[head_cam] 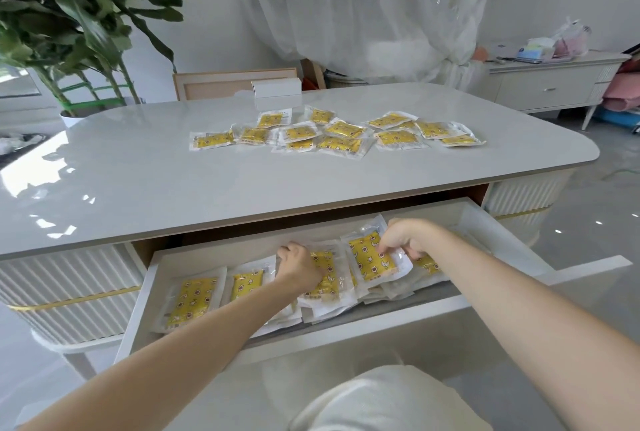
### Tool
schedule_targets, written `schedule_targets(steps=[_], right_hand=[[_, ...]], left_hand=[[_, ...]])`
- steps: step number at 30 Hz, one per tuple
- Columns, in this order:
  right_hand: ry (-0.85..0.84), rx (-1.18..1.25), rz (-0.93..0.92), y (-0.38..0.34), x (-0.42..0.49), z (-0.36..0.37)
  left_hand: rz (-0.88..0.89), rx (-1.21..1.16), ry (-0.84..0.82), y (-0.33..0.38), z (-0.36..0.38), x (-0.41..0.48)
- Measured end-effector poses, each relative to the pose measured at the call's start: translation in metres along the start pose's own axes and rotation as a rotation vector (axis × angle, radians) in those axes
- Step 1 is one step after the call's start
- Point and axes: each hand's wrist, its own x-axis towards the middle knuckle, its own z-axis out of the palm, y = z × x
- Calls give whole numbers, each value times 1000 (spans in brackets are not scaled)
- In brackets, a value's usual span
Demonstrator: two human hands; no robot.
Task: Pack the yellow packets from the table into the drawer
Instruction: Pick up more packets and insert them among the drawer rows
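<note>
Yellow packet (372, 259) prob. pinched by R hand (403, 236) in drawer (138, 309).

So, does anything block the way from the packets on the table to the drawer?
Nothing visible does. The tabletop between the yellow packets and the open drawer is bare; left hand and right hand are inside it.

Yellow packets (192, 299), white drawer (138, 313)
Packets yellow with small dark-red flowers and white shapes, in clear wrappers — table top (173, 171) glossy pale grey, its ribbed sides (69, 274) white with a gold band (69, 299).
</note>
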Motion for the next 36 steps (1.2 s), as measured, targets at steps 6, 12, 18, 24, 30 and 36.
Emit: schedule_targets(steps=[6, 12, 18, 24, 30, 36], right_hand=[[149, -133, -45, 4, -5, 3], [376, -393, -105, 12, -9, 8], [39, -382, -261, 9, -7, 5], [86, -438, -199, 10, -9, 8], [107, -251, -168, 15, -9, 5], [111, -222, -23, 17, -14, 3]], left_hand=[[135, 204, 63, 0, -2, -12], [371, 277, 93, -6, -6, -11], [544, 445, -205, -13, 4, -4], [595, 493, -188, -8, 9, 0], [586, 488, -160, -10, 9, 4], [585, 494, -77, -8, 6, -4]])
